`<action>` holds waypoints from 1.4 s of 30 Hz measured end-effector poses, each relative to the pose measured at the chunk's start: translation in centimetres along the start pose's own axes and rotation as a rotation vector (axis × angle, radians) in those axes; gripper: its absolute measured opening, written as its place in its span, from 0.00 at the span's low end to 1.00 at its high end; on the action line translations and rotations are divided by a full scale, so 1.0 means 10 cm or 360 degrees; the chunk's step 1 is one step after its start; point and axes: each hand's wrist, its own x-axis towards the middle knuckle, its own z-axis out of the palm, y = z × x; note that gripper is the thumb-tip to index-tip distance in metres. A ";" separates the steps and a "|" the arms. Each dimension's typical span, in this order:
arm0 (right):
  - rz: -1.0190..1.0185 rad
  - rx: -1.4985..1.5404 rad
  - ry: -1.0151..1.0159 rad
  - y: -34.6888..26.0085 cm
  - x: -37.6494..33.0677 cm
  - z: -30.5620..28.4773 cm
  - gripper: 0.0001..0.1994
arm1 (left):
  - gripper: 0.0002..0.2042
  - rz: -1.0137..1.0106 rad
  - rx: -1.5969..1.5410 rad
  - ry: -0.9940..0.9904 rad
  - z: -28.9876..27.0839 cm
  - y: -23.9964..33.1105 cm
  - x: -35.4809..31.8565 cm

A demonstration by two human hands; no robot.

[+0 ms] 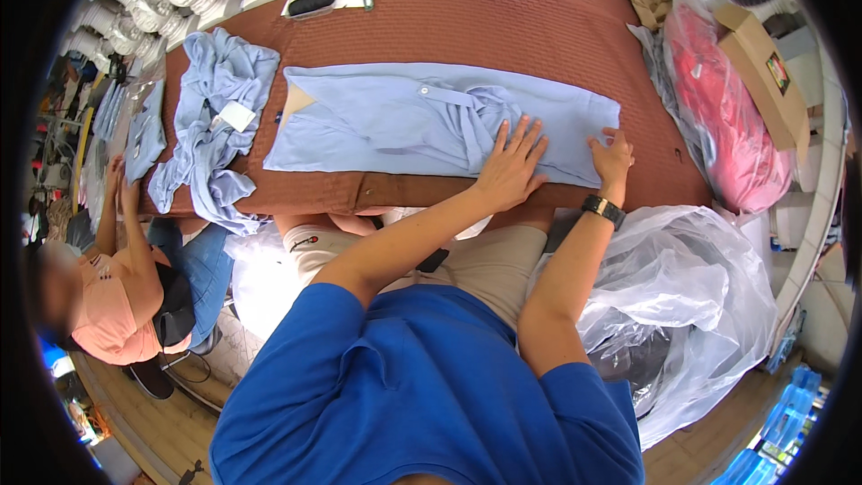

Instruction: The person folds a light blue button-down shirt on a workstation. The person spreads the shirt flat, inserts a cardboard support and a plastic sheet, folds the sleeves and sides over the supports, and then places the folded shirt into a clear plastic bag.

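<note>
Fingers (525, 139) spread flat on the light-blue shirt (377, 117), lying lengthwise left-right, collar pointing left; right hand (612, 157) pinches its edge.

Lighting: bright, even, diffuse; shadows soft and faint. Glare: white sheen on the clear plastic bag (682, 287). Distortion: strong fisheye, the table (557, 36) edges bowing, black vignette at rim. Focus: sharp centrally, softer toward edges; one face blurred at left
</note>
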 end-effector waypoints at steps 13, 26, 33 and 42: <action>0.0217 0.0215 0.0072 0.17 0.10 -0.08 0.28 | 0.31 0.0121 0.0189 0.0001 0.02 0.08 0.34; -0.0149 0.1035 -0.1020 -0.84 -0.31 -0.64 0.23 | 0.38 -0.1540 -0.2172 0.0211 -0.34 -0.35 0.75; 0.0144 0.0904 -0.0898 -0.69 -0.17 -0.47 0.18 | 0.35 -0.0705 -0.0967 -0.0122 -0.12 -0.50 0.57; 0.0009 0.0587 -0.0448 -0.38 -0.05 -0.19 0.15 | 0.33 -0.0656 -0.0718 -0.0040 -0.26 -0.47 0.58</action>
